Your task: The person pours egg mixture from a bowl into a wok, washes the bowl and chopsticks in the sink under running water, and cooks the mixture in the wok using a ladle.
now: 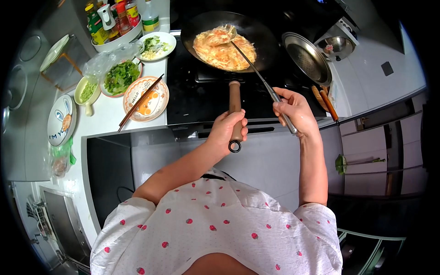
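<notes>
Nearest the camera, a person in a strawberry-print shirt (238,215) is facing a black stove (197,101), both hands occupied. The left hand (230,126) is wrapping around the brown handle (235,97) of a wok, gripping just above its hanging ring (234,146). Slightly farther forward, the right hand (295,110) is grasping a long metal ladle (263,82) toward the end of its shaft, the thumb bracing along the grip.

On the white counter (104,121) at left, dark chopsticks (140,104) are lying across a patterned plate (160,107); leafy greens (121,78) and a small dish of chopped greens (88,91) are sitting nearby. At right, a round metal pan (307,57) is resting beside the wok.

Farther ahead, the wok (265,36) is sitting toward the back of the stove, a golden, red-flecked mass of food (224,57) covering its middle and the ladle's head dipping into the far side. The loaded wok is probably weighing heavily away from the wrist, its long handle offering the sensible hold, well clear of hot metal. The ladle is looking light and stiff, its smooth steel possibly turning slippery with grease. The food is appearing soft, moist and easily torn, calling for scooping from beneath.

Beyond, bottles (96,25) are crowding a white tray (124,40).
</notes>
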Available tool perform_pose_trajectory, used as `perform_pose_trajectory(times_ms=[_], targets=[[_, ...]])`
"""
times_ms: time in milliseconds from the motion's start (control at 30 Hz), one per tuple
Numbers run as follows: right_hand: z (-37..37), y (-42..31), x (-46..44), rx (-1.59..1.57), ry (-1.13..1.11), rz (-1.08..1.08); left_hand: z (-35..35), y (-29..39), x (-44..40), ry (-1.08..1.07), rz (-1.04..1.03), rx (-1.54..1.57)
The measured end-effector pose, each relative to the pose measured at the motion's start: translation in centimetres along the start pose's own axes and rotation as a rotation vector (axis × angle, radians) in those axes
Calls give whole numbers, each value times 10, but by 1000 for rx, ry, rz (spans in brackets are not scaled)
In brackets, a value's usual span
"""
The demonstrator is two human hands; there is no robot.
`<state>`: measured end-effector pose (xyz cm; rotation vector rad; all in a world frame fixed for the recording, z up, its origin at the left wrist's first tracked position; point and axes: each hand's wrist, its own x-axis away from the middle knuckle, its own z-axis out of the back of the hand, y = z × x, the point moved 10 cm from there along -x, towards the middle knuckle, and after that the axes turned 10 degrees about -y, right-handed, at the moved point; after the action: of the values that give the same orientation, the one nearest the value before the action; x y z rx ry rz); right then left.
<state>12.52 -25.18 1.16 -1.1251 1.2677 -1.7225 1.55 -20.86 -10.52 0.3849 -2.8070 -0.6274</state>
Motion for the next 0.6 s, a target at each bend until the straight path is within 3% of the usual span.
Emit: perform_pose_trajectory(times_ms=[233, 600], targets=[[28, -5, 10, 550, 224, -11, 1, 9, 6, 46, -2, -71], [42, -15, -5, 900, 359, -31, -3, 7, 5, 52, -23, -106]])
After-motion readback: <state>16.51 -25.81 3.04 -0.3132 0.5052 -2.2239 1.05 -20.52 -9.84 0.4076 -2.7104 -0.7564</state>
